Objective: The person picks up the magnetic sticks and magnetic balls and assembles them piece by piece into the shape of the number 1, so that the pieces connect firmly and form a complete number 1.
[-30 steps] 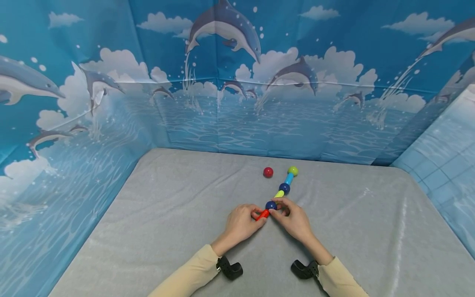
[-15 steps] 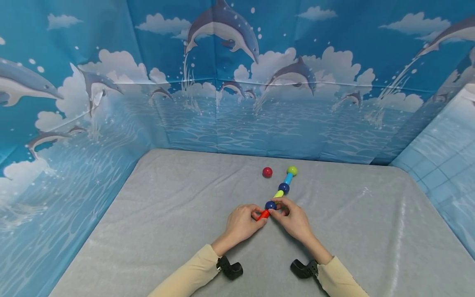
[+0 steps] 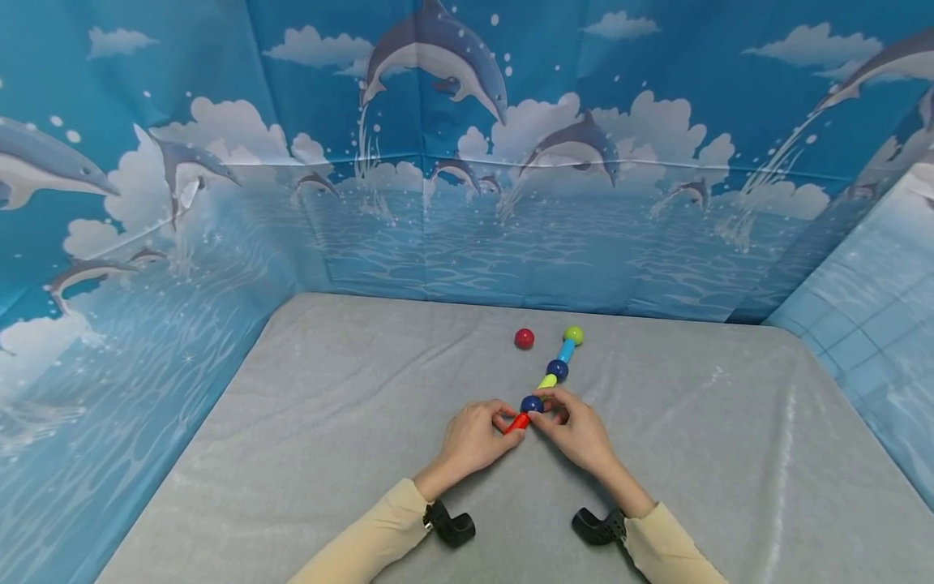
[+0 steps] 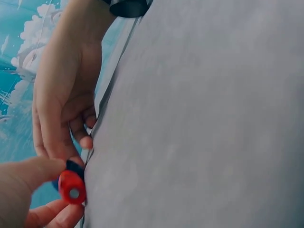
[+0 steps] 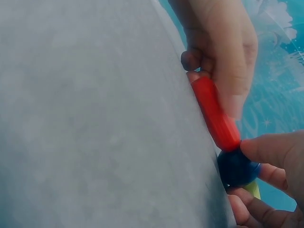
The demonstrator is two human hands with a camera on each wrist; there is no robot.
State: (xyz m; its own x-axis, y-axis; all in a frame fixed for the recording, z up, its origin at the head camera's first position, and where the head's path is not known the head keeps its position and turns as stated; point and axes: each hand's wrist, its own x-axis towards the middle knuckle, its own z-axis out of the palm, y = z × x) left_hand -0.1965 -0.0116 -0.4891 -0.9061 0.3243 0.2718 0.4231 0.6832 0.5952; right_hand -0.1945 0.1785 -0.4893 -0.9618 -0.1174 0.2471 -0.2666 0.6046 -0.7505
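Observation:
My left hand (image 3: 470, 438) pinches a red rod (image 3: 519, 422) between thumb and fingers. The rod's other end meets a dark blue ball (image 3: 532, 405), which my right hand (image 3: 581, 435) pinches. In the left wrist view the free end of the red rod (image 4: 71, 185) shows a silvery round centre. The right wrist view has the blue ball (image 5: 237, 167) against the rod's tip. Beyond it, a yellow-green rod (image 3: 548, 382), a second dark blue ball (image 3: 558, 371), a light blue rod (image 3: 566, 351) and a lime green ball (image 3: 573, 335) run on in line.
A red ball (image 3: 524, 338) lies by itself, left of the lime green one. Grey cloth covers the table (image 3: 328, 422). Dolphin-printed curtain (image 3: 467, 219) encloses the back and sides. Each wrist carries a black camera (image 3: 452, 526).
Both hands keep their grips on the red rod and the blue ball. The head view has shifted very slightly; the pieces stay in the same arrangement.

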